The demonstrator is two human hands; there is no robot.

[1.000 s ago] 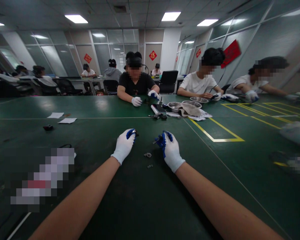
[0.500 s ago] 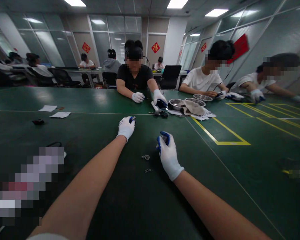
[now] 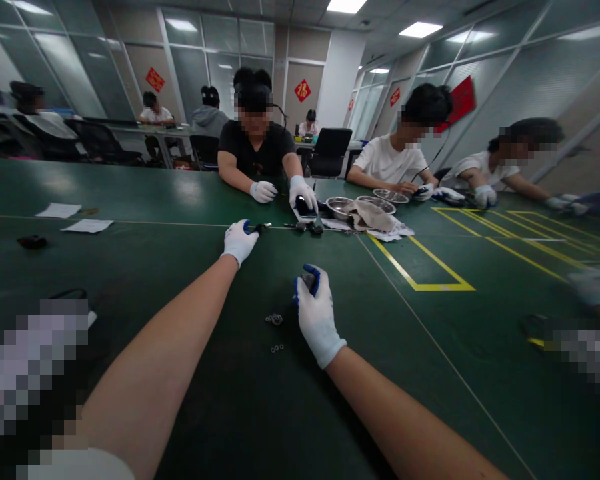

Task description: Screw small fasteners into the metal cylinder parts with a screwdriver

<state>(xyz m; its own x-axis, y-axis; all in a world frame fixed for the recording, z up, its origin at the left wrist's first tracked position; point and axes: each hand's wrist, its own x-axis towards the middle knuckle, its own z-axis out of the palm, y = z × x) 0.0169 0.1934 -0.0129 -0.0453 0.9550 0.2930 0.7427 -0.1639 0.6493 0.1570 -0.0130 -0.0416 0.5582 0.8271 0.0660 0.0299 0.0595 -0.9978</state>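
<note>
My left hand (image 3: 239, 243), in a white glove with blue fingertips, reaches far out over the green table. Its fingers are closed on a small dark object with a shiny tip (image 3: 263, 227); the exact kind is not clear. Nearer to me, my right hand (image 3: 316, 313), gloved the same way, curls around a dark grey part (image 3: 309, 280), mostly covered by thumb and fingers. To the left of that hand lie small metal pieces (image 3: 277, 320) that look like nuts. Closer still are a few small rings (image 3: 277, 348) on the table.
Across the table, a person in black (image 3: 260, 150) has a gloved hand on a dark device. Metal bowls (image 3: 339, 208), a beige cloth (image 3: 373, 217) and dark tools (image 3: 307, 228) lie near it. Yellow tape (image 3: 443, 287) marks the right side. White papers (image 3: 87, 226) are at left.
The view has turned slightly right, so things appear shifted left. More of the dark object with the shiny tip shows at my left hand. My right hand still holds the grey part.
</note>
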